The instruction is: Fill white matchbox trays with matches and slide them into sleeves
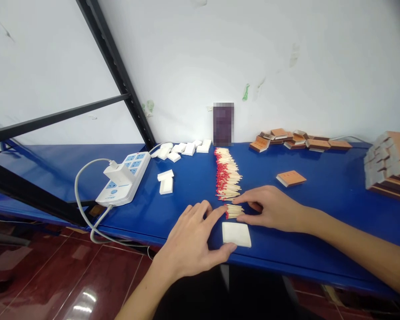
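Small bundle (235,212): a short stack of matchsticks lies on the blue desk (193,178) between a worker's two hands, near the front edge.
Long axis: the sticks run side to side, red heads to the left, bare ends to the right.
Right hand (273,209): reaching in from the bare-wood end, thumb and forefinger parted astride the bundle — forefinger on the far side, thumb on the near side. Whether they squeeze the wood cannot be told.
Left hand (193,240): spread, its forefinger stretched to the red heads, its thumb well apart from that finger and by the near left part of the white tray. Contact at the heads is too fine to judge.
Nearer hand: neither by much, with the left at the head end and the right around the sides.
White tray (236,234): just on the worker's side of the bundle, a narrow strip of blue between them.
Long row (228,173): more matches stretch from beyond the bundle toward the wall (186,80) — heads left as well, with the right forefinger at the gap.
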Demonstrator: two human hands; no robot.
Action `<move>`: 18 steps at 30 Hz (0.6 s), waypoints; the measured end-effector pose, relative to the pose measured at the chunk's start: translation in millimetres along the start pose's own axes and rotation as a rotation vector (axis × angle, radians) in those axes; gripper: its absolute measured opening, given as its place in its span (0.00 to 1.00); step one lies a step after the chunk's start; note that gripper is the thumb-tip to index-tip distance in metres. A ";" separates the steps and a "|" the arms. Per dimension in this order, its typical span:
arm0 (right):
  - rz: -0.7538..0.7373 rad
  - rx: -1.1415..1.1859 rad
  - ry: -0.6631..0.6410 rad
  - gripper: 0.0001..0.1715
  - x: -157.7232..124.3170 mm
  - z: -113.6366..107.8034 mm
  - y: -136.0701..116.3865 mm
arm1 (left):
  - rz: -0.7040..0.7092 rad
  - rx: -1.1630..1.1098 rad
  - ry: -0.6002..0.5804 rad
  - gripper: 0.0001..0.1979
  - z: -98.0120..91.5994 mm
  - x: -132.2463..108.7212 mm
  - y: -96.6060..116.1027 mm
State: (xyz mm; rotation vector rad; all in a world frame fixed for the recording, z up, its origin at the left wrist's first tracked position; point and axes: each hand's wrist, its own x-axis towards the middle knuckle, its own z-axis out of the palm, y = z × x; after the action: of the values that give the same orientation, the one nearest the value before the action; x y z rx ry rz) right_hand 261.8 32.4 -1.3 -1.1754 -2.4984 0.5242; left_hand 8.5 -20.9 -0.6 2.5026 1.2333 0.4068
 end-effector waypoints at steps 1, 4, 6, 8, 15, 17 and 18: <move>0.000 -0.002 -0.005 0.22 0.1 0.0 -0.2 | 0.008 0.004 0.002 0.33 0.3 0.0 -0.3; -0.005 0.001 -0.020 0.19 1.0 -0.2 -1.6 | 0.017 0.013 0.003 0.34 1.0 -0.1 -1.1; -0.010 0.015 -0.015 0.17 1.6 -0.3 -3.1 | 0.016 0.016 0.004 0.33 1.2 -0.2 -1.2; -0.016 0.019 -0.002 0.15 1.7 0.0 -4.8 | 0.016 0.021 0.004 0.32 1.2 -0.1 -1.0; -0.064 0.009 -0.022 0.13 1.5 1.5 -7.3 | 0.015 0.020 0.003 0.30 0.7 -1.0 0.1; -0.065 0.006 -0.034 0.13 2.0 1.3 -8.0 | 0.003 0.017 -0.004 0.30 0.4 -1.2 0.6; -0.062 0.005 -0.037 0.13 2.2 1.0 -8.5 | -0.003 0.017 -0.006 0.29 0.1 -1.1 0.8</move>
State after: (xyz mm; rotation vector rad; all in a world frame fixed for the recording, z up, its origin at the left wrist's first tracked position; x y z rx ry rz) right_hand 254.4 28.9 2.0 -1.0918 -2.5543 0.5399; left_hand 8.4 -22.3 -0.5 2.5135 1.2435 0.3890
